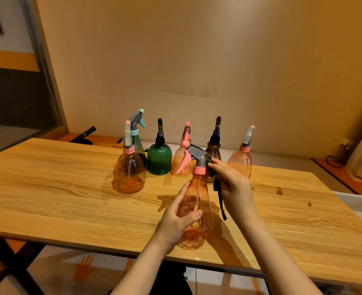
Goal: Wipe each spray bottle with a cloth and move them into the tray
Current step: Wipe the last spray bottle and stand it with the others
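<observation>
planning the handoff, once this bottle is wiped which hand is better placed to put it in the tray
Probably the left hand: it already grips the bottle, while the right hand holds the cloth at the sprayer. The tray lies to the right, though, so it must reach across.

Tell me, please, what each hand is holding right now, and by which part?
The left hand grips the orange spray bottle around its lower body. The right hand holds a dark cloth bunched against the bottle's grey neck.
</observation>
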Demonstrator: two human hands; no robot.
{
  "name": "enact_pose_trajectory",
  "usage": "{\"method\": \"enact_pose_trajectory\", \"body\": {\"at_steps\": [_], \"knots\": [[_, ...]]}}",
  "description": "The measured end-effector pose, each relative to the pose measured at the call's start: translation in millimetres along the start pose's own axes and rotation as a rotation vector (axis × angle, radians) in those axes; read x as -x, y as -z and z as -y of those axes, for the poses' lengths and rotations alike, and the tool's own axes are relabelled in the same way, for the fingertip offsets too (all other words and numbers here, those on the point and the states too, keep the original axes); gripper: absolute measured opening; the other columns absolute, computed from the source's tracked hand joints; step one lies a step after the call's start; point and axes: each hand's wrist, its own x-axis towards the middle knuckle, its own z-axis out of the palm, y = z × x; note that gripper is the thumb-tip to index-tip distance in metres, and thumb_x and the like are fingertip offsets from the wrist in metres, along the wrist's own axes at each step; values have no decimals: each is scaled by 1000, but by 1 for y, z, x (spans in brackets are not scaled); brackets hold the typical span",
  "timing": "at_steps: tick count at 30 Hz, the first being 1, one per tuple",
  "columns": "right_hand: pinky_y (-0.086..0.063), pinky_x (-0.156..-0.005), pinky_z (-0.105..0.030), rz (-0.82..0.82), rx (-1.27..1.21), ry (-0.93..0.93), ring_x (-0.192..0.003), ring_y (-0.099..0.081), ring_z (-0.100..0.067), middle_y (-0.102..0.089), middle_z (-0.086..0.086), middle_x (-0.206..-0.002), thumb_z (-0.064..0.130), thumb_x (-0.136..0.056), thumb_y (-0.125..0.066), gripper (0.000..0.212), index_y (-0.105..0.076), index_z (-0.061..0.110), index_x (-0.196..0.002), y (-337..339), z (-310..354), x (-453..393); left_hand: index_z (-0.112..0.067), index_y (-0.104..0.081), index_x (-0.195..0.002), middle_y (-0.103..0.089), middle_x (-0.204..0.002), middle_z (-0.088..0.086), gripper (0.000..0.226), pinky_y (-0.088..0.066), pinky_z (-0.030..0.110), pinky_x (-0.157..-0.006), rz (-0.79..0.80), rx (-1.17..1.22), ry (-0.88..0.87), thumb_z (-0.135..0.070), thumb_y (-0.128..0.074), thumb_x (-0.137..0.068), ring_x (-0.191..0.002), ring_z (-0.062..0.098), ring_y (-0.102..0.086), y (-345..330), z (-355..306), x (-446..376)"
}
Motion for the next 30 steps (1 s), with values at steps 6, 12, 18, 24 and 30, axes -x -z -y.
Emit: {"method": "enact_pose_trajectory", "body": {"at_steps": [6, 12, 18, 24, 30], "knots": [[-43, -99, -37, -15, 37, 147, -117, -54, -27, -60, -14, -122, 15, -86, -48, 35, -63, 2, -115, 5, 24, -37, -50, -33, -128, -49, -137, -4, 89, -47, 37, -101, -5, 3, 57, -53, -75, -49, -125, 16, -50, -1, -1, 0], [-24, -111, -36, 236, -13, 110, -137, -27, -14, -35, 4, -144, 12, -89, -52, 46, -46, 21, -134, -13, 9, -18, -51, -37, -122, -50, -136, -5, 78, -48, 36, -101, 12, 9, 48, -52, -74, -52, -123, 13, -52, 1, -1, 2], [-37, -105, -39, 154, 22, 167, -129, -40, -19, -47, -6, -136, -3, -83, -53, 45, -56, 10, -126, -2, 1, 1, -56, -40, -121, -51, -136, -9, 74, -47, 41, -102, 29, 23, 24, -49, -74, -56, -123, 10, -53, 1, 1, 0], [-35, -105, -39, 234, 237, 542, -130, -40, -28, -50, -14, -134, -11, -76, -64, 48, -58, 3, -122, 2, 24, -39, -32, -59, -117, -68, -114, 7, 64, -51, 44, -96, 9, 21, 61, -42, -73, -55, -110, 24, -63, 2, 2, -5], [-34, -100, -46, 419, 392, 603, -126, -44, -32, -52, -14, -133, -19, -62, -70, 64, -60, 5, -120, 4, -4, -43, -50, -44, -120, -59, -128, -2, 71, -50, 37, -97, 39, 52, 85, -50, -73, -54, -116, 14, -59, 5, 2, -3]]}}
